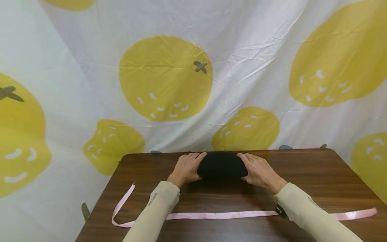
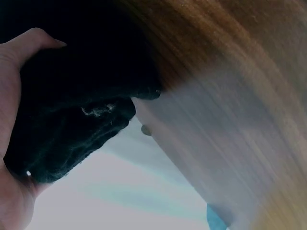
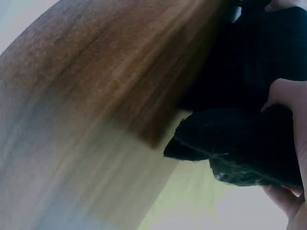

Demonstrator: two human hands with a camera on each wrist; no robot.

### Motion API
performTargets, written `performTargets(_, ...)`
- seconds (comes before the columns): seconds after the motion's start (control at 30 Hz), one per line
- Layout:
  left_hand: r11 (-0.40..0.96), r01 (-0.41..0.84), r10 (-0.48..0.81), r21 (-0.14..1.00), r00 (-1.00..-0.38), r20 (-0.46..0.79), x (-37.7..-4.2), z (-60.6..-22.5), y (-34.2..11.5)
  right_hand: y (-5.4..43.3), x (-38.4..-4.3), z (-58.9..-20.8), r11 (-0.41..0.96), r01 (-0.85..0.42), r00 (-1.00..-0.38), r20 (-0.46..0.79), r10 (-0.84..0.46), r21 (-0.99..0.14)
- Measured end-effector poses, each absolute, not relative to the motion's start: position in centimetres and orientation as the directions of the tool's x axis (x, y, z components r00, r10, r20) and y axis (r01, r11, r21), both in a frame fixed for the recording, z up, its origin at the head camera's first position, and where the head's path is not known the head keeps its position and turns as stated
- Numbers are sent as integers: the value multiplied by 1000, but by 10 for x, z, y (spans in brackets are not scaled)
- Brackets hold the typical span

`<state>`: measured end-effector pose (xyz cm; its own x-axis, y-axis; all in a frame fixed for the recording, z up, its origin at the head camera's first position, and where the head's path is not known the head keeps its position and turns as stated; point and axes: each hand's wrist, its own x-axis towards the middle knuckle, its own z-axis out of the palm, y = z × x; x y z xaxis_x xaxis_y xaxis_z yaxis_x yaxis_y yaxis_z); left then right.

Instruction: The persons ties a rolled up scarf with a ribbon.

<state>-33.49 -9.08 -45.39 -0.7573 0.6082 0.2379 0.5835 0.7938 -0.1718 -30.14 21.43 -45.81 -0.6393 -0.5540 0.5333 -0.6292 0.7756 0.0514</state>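
Table point(image 1: 314, 178) — cloth point(image 1: 222, 165) in both hands point(image 1: 186, 168) point(image 1: 261, 171)

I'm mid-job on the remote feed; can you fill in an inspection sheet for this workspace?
Surface: brown wood-grain table, with glossy reflections.
Job's things: black cloth, bunched or folded, near the table's far edge; whether it touches the table is unclear.
Clutter: one pink ribbon lies along the near side, bent back at its left end, passing beneath both sleeves.
Hands: left hand grips the cloth's left end; right hand grips its right end.
Cables: nothing seen.
Surroundings: white sheet printed with yellow fruit, behind the table and along both sides.
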Motion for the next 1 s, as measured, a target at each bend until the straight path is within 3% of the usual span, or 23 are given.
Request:
performTargets(0.2,781,606,621,-154,-722,306,-336,-445,-98,215,-300,-448,757,-650,-602,564,-566,66)
performTargets(0.47,751,644,644,-148,-664,380,-340,-434,-106,217,-299,-433,695,-705,-465,647,-604,142)
performTargets(0.83,735,665,649,-133,-634,420,-343,-426,-117,212,-301,-417,618,-735,-264,722,-640,279)
performTargets(1.0,726,676,652,-128,-616,442,-345,-423,-120,209,-298,-410,606,-741,-230,739,-634,289)
